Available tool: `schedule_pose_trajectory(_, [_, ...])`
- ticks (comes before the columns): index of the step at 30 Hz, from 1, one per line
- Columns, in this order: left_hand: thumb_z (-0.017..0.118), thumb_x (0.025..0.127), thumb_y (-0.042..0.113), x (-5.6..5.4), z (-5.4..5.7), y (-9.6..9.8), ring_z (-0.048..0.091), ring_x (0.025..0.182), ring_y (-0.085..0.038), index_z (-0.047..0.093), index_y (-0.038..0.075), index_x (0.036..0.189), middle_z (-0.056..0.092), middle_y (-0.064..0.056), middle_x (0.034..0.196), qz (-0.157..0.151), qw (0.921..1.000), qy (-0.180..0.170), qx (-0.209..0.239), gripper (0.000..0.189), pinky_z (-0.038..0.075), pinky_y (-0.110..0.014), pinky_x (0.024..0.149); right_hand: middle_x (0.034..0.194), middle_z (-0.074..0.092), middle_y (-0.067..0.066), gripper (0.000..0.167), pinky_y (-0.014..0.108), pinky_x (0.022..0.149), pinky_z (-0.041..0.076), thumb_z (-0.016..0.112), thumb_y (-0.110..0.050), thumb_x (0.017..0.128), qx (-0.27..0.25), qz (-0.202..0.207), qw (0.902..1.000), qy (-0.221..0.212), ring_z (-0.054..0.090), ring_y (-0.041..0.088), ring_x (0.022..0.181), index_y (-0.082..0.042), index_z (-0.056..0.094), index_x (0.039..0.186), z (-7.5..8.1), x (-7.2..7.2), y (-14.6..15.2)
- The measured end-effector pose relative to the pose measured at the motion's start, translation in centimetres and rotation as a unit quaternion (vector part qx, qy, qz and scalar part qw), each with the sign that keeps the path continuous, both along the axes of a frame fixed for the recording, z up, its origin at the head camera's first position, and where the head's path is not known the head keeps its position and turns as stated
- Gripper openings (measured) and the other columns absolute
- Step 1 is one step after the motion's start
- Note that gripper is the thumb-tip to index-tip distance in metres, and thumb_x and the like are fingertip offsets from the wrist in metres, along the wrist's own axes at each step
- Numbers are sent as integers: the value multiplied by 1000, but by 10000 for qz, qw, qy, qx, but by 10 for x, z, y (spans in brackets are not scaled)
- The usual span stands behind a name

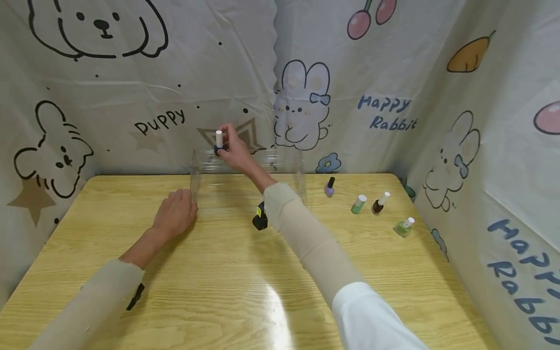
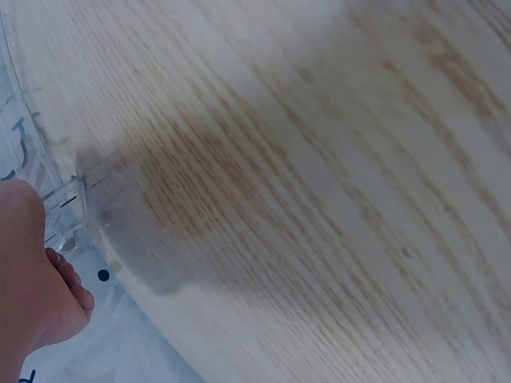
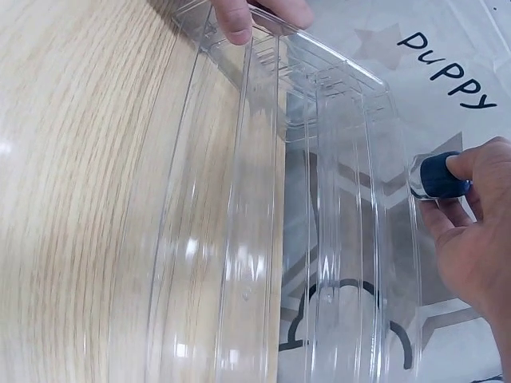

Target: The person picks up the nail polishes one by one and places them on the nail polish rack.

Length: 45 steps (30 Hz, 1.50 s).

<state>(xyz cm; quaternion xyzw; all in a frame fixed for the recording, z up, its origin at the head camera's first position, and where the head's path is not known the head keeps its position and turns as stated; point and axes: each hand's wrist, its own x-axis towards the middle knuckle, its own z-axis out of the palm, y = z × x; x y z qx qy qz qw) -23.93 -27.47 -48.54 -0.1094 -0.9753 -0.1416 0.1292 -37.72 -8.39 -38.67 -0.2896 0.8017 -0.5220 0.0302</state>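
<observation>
My right hand [image 1: 236, 149] pinches a nail polish bottle [image 1: 219, 139] with a white cap and dark blue polish. It holds the bottle upright at the top tier of a clear stepped plastic rack [image 1: 299, 170]. From the right wrist, the bottle [image 3: 439, 175] shows its clear glass base right at the rack's upper edge. At the rack's left end, my left hand [image 1: 175, 213] grips the side panel, with a finger [image 3: 233, 20] over the edge in the right wrist view. The left wrist view shows only part of this hand [image 2: 32, 271], fingers curled.
Toward the right of the wooden table [image 1: 210, 291] stand a purple polish bottle [image 1: 330, 188], a mint green one [image 1: 358, 204], a dark brown one [image 1: 377, 207] and a light green one [image 1: 402, 228]. A printed curtain [image 1: 245, 63] hangs behind the rack. A black device [image 1: 260, 221] sits by the right sleeve.
</observation>
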Motion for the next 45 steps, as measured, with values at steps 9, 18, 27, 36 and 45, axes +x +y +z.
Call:
schedule_pose_trajectory(9, [48, 98, 14, 0, 0, -1, 51, 70, -39, 45, -1, 84, 47, -16, 75, 57, 10000, 72, 25, 21, 42, -51, 60, 118, 59, 15, 46, 33, 85, 48, 58, 5, 96, 220, -183, 9996, 47, 61, 24, 104, -12, 33, 131, -2, -3, -7])
schedule_pose_trajectory(18, [49, 97, 13, 0, 0, -1, 51, 68, -38, 44, 0, 82, 46, -15, 74, 8, 9999, 104, 25, 21, 42, -51, 58, 116, 60, 17, 42, 35, 88, 44, 56, 6, 96, 559, 36, 9974, 460, 59, 24, 99, -8, 35, 130, -6, 2, -14])
schedule_pose_trajectory(27, [47, 98, 14, -1, 0, 0, 52, 70, -39, 43, 0, 83, 47, -15, 75, 16, 10000, 62, 65, 21, 42, -51, 60, 115, 60, 15, 45, 32, 88, 43, 59, 5, 95, 988, 83, 9924, 734, 57, 25, 104, -8, 32, 128, -7, -1, -14])
schedule_pose_trajectory(36, [48, 98, 14, -2, -5, -1, 52, 69, -39, 44, 0, 84, 47, -15, 74, 19, 10000, 71, 36, 21, 43, -52, 59, 121, 60, 15, 45, 33, 89, 44, 60, 0, 96, 1348, 103, 9888, 634, 57, 24, 109, -12, 29, 127, -11, -4, -15])
schedule_pose_trajectory(45, [47, 99, 14, 0, -2, -1, 51, 69, -37, 43, 0, 85, 46, -15, 75, 31, 10000, 45, 3, 20, 42, -50, 59, 120, 59, 16, 54, 31, 88, 45, 64, 1, 94, 1159, 38, 9918, 538, 58, 24, 109, -12, 31, 134, -9, -3, -15])
